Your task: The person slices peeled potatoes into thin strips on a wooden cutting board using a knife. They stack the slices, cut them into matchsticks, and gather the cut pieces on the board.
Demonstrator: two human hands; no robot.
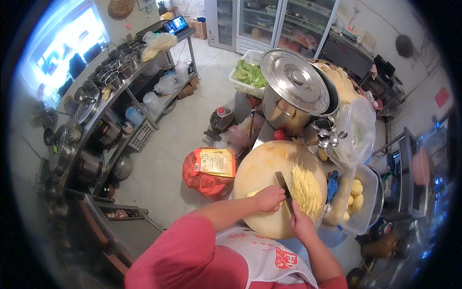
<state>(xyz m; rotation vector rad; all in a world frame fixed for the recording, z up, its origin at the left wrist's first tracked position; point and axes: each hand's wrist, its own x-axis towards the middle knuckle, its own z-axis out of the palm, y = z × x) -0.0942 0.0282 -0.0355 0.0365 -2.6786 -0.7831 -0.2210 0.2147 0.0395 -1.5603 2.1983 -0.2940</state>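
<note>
A round, thick chopping board lies before me. My right hand grips the handle of a cleaver, its dark blade seen nearly edge-on. To the left of the blade, my left hand presses down with curled fingers on pale yellow potato slices. Most of the slices are hidden under that hand and forearm. Right of the cleaver, a heap of thin potato shreds covers part of the board. Several peeled potatoes sit in a clear plastic bin at the right.
A large lidded steel stockpot stands behind the board, near a basket of leafy greens. Spoons and a blue cloth are close at the right. Left of the board is a red bucket with a packet on top.
</note>
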